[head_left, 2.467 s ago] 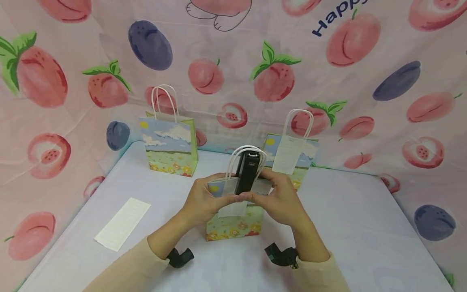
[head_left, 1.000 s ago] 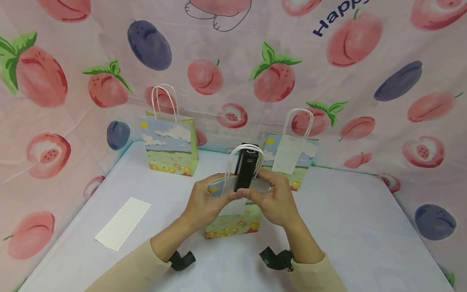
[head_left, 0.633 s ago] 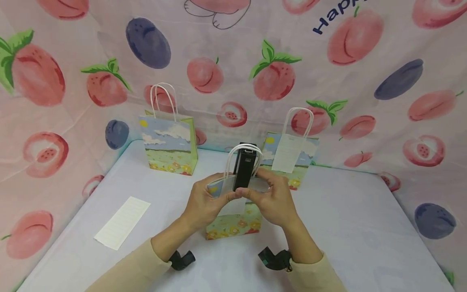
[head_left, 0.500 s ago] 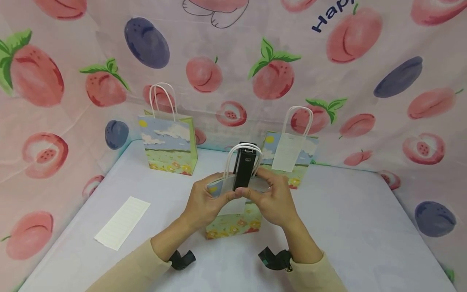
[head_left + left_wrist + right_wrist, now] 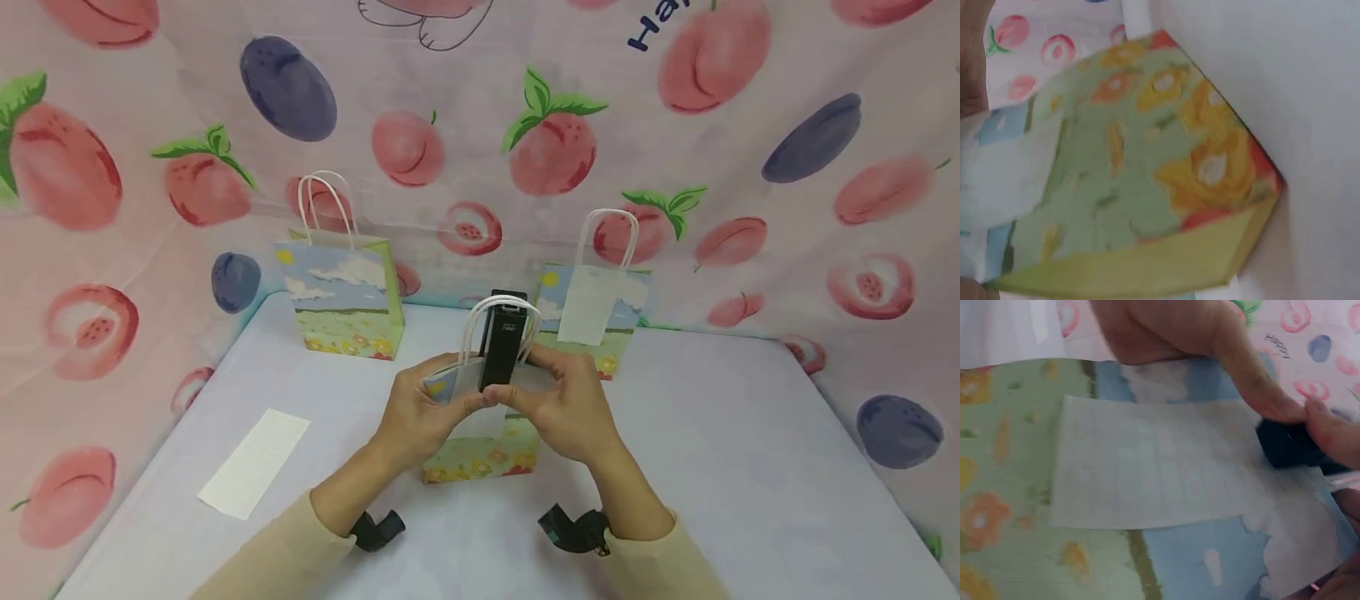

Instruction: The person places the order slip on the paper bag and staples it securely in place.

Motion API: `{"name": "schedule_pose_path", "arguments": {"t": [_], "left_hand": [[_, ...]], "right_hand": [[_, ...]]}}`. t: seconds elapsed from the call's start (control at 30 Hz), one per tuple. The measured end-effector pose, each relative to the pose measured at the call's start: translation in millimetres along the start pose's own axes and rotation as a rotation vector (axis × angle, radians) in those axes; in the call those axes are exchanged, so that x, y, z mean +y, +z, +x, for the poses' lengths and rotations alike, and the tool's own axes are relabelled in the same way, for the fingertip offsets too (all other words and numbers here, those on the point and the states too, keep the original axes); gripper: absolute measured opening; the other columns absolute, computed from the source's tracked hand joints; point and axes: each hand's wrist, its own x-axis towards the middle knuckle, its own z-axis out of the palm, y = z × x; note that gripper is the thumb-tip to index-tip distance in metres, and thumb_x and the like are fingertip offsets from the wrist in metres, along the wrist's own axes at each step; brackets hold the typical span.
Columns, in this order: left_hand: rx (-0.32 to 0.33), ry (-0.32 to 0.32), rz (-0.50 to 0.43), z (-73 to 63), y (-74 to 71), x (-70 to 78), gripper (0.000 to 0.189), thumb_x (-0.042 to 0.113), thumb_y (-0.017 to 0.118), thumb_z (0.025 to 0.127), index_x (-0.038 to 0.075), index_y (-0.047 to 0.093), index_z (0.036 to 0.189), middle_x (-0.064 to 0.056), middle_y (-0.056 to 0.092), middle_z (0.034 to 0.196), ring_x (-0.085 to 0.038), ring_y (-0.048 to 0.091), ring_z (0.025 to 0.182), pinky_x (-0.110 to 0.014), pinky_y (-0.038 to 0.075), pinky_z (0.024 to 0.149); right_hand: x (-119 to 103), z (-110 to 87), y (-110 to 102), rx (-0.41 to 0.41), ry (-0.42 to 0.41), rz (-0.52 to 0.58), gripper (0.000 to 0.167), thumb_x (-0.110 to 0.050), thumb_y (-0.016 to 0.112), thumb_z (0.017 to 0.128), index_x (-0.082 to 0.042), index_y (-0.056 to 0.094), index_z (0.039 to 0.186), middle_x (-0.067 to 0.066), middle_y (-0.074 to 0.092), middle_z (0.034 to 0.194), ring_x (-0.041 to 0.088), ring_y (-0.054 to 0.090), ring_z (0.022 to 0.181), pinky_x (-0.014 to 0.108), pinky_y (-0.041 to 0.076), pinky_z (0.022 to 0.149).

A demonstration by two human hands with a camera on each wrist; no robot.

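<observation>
A black stapler stands upright at the top of a small paper bag, between its white rope handles. A white lined paper slip lies flat against the bag's printed front, its upper end by the stapler. My left hand grips the bag's upper left side, its thumb at the stapler's lower end. From the right, my right hand holds the stapler's lower end with its thumb, the thumb tips meeting there. Most of the fingers are hidden behind the bag. The left wrist view shows the flowered lower part of the bag.
Two similar paper bags stand at the back: a left bag, and a right bag with a white slip on its front. Another paper slip lies at the left of the white table. A fruit-print cloth hangs behind.
Over the earlier frames the stapler has become more upright and shifted slightly left, with the right hand following. Lately the hands barely move; the head view has tilted slightly.
</observation>
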Motion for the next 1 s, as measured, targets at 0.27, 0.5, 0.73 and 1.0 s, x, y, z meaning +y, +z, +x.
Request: {"name": "schedule_pose_path", "arguments": {"t": [0.27, 0.5, 0.73, 1.0], "left_hand": [[-0.110, -0.129, -0.106, 8.5, -12.1, 6.4, 0.047, 0.016, 0.088, 0.084, 0.021, 0.071, 0.128, 0.001, 0.072, 0.125, -0.021, 0.069, 0.105, -0.037, 0.062, 0.084], [-0.117, -0.177, -0.114, 9.1, -7.3, 14.2, 0.051, 0.019, 0.090, 0.082, 0.023, 0.072, 0.129, 0.003, 0.074, 0.127, -0.020, 0.070, 0.111, -0.039, 0.060, 0.090], [-0.084, -0.219, -0.051, 6.0, -3.2, 11.9, 0.047, 0.025, 0.087, 0.085, 0.030, 0.073, 0.129, 0.008, 0.076, 0.123, -0.012, 0.072, 0.114, -0.036, 0.059, 0.095], [-0.067, -0.179, 0.021, 1.2, -4.5, 4.5, 0.046, 0.026, 0.083, 0.089, 0.029, 0.070, 0.133, 0.008, 0.075, 0.127, -0.012, 0.071, 0.118, -0.035, 0.059, 0.097]], "right_hand": [[-2.3, -3.8, -0.9, -0.002, -0.055, 0.060, 0.044, -0.017, 0.092, 0.079, -0.019, 0.078, 0.121, -0.005, 0.077, 0.118, 0.012, 0.072, 0.112, 0.036, 0.059, 0.096], [-3.2, -5.6, -3.2, 0.006, -0.047, 0.087, 0.045, -0.011, 0.091, 0.079, -0.015, 0.077, 0.122, -0.001, 0.077, 0.120, 0.014, 0.074, 0.109, 0.031, 0.060, 0.090], [-3.3, -4.3, -7.5, 0.017, 0.002, -0.066, 0.048, -0.024, 0.094, 0.076, -0.019, 0.076, 0.120, -0.004, 0.078, 0.112, 0.013, 0.072, 0.107, 0.038, 0.055, 0.094], [-4.3, 0.7, -3.2, 0.042, -0.054, -0.132, 0.052, -0.025, 0.096, 0.074, -0.016, 0.075, 0.121, -0.001, 0.078, 0.110, 0.015, 0.072, 0.105, 0.037, 0.056, 0.091]]}}
